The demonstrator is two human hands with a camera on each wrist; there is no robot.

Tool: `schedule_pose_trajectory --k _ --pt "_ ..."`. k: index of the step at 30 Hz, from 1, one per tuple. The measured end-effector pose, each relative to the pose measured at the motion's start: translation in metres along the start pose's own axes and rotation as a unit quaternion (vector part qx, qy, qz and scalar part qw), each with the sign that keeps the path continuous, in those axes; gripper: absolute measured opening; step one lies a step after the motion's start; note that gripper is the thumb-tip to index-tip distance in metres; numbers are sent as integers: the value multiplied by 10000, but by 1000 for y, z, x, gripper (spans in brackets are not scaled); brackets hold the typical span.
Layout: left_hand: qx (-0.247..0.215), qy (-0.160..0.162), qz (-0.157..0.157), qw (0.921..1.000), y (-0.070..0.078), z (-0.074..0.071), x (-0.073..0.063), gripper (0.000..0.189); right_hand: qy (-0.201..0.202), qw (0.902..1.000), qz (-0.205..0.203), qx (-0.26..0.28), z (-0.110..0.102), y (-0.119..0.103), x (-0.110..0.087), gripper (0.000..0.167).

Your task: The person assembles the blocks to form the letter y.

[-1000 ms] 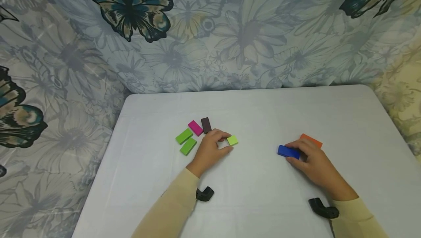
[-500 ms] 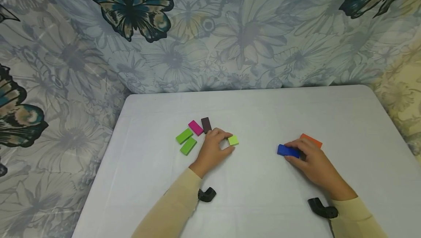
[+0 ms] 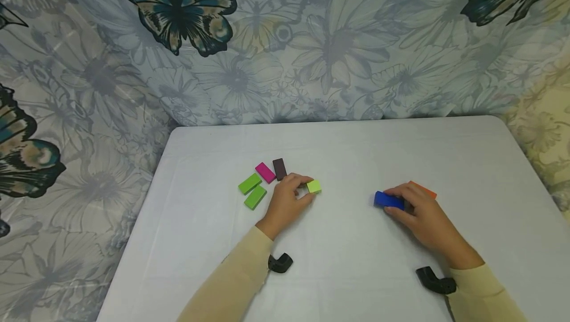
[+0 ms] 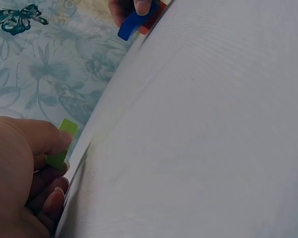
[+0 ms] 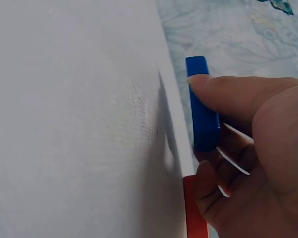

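My left hand [image 3: 287,203] pinches a light green block [image 3: 314,186] between thumb and fingers, left of the table's middle. The same green block [image 4: 63,144] shows in the left wrist view, partly covered by the thumb. Over on the right, my right hand [image 3: 420,213] grips a blue rectangular block [image 3: 389,200] by its long sides. In the right wrist view the blue block [image 5: 203,106] is held above the tabletop, the thumb across its face. Just behind that hand lies an orange block [image 3: 423,189], partly hidden by it.
Beside my left hand lie two green blocks [image 3: 255,197], a magenta block [image 3: 265,172] and a dark brown block [image 3: 279,169]. They rest on a white-covered table [image 3: 338,262]. Behind its far edge hangs a butterfly-and-flower printed cloth [image 3: 334,60].
The light green block has tilted and risen slightly in my left hand's pinch. My right hand has moved the blue block a little up and left. The other blocks stay put.
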State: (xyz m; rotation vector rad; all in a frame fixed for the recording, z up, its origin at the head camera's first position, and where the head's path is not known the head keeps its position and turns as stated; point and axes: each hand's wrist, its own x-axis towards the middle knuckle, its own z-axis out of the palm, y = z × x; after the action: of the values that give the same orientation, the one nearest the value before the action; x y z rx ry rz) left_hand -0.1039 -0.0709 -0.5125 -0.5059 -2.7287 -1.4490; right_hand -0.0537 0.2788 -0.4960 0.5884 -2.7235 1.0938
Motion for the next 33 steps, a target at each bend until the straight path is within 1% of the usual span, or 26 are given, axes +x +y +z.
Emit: schedule_pose_trajectory --k 7,11,19,26,30,33 --pt "-41 164 54 9998 0 -2 2 35 -86 9998 -13 -200 -6 -7 16 38" --pt "-152 269 85 9995 2 -4 5 34 -189 9994 -11 -284 -7 -10 28 37" --pt "-277 357 136 9989 5 -5 13 31 -331 9988 -270 -254 -8 -16 55 38" --pt "-285 375 171 9987 7 -1 23 30 -467 9988 -88 -148 -10 -20 77 36" --pt "-341 319 108 9989 8 2 30 31 -608 9981 80 -106 -8 -21 88 34" --pt "-345 272 37 9990 8 4 33 32 -686 9976 88 -74 -6 -22 97 33"
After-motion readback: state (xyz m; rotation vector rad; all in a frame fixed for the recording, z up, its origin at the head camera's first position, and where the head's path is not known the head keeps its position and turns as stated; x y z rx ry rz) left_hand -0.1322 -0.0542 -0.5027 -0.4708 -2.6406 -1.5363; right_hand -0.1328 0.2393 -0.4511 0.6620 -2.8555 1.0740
